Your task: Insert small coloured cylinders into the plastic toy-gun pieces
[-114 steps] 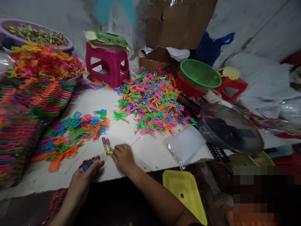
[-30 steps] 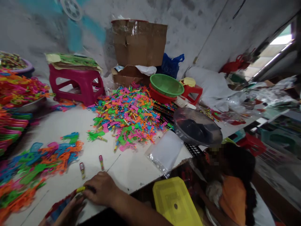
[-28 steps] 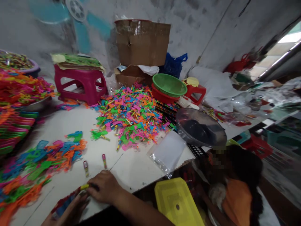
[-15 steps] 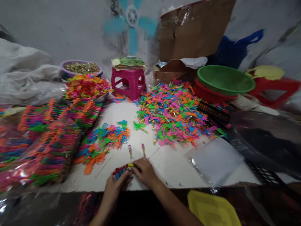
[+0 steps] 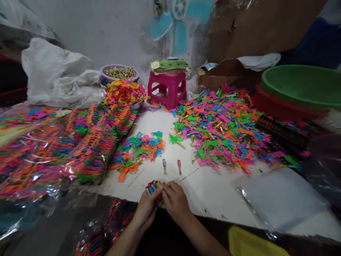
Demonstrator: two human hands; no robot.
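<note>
My left hand [image 5: 147, 208] is closed around a small bunch of printed tubes [image 5: 152, 187] with red, blue and yellow showing. Against the bunch's right side, my right hand [image 5: 174, 199] has its fingers pinched together; whatever is between them is hidden. Both hands meet just above the table's front edge. Beyond them, two loose small tubes with pinkish ends, a left one [image 5: 164, 166] and a right one [image 5: 179, 167], lie apart on the white tabletop [image 5: 207, 188]. A small heap of plastic toy guns [image 5: 141, 149] lies to the far left of the hands.
A large pile of toy guns [image 5: 221, 128] covers the back right. Bagged rows of colourful plastic pieces [image 5: 93, 153] fill the left. A pink stool [image 5: 167, 89], a purple basin [image 5: 119, 67] and a green basin [image 5: 301, 85] stand behind. Clear plastic bags [image 5: 282, 199] lie at right.
The view has swung left, so the scene sits further right. My hands have drawn closer together, and the tube bunch is tilted with more of its tubes showing.
</note>
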